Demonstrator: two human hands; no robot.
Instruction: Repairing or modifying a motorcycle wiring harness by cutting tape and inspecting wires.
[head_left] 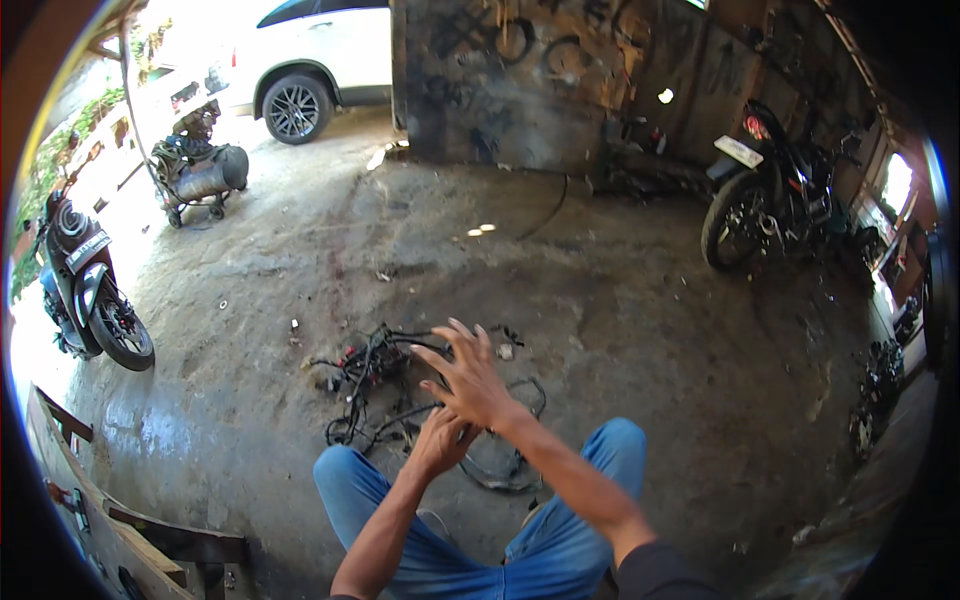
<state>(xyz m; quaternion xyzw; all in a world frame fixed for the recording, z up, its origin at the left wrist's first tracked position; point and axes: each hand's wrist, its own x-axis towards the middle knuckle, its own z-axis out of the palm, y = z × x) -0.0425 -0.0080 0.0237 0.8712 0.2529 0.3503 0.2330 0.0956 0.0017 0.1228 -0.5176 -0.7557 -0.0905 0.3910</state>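
A black wiring harness [375,365] lies in a loose tangle on the floor in front of my knees, with small red parts among its cables. Over its near side I hold both hands close together. My right hand [472,382] is raised with its fingers spread, and nothing shows in it. Just below, its fingers curled, my left hand [440,442] meets the base of the right one. What the left hand holds, if anything, is hidden. A looped cable [495,485] of the harness curves along the floor between my knees.
A scooter [90,285] stands at the left, near an air compressor [205,180]. A white car [325,60] is outside at the back. Another motorcycle [765,190] stands at the far right by the stained wall [510,90]. A wooden bench [110,520] is at the lower left.
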